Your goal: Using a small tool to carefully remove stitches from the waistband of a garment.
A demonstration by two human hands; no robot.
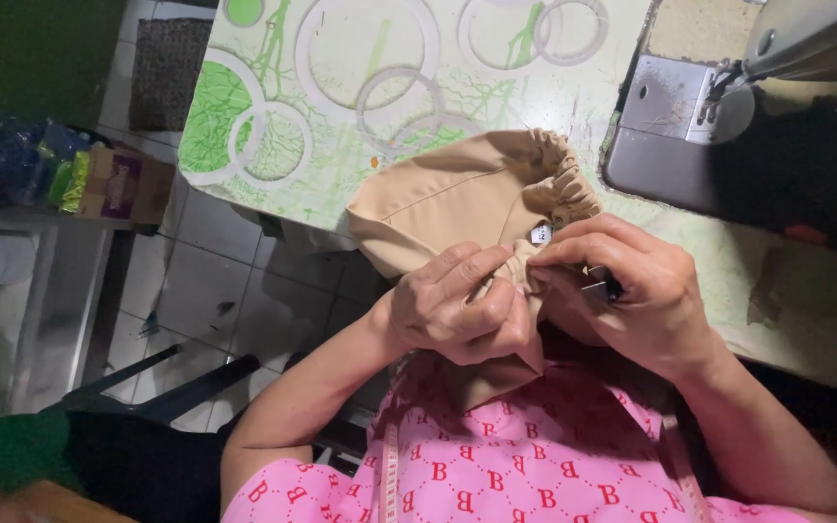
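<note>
- Nearest me I see a pink patterned top [535,475] with a measuring tape [391,465] hanging down it.
- My left hand [457,305] has its grip pressed shut, pinching a fold of the beige fabric garment with an elastic gathered band [467,194].
- My right hand [632,291] is closed too, fingertips on the same seam beside a small white label [541,233], with a small dark metal tool [604,287] tucked in the palm.
- The garment runs up and away from both hands, long axis towards the counter; both hands meet at its near edge.
- Beyond lie the green-patterned counter [341,116] and a grey sewing machine [728,97].
</note>
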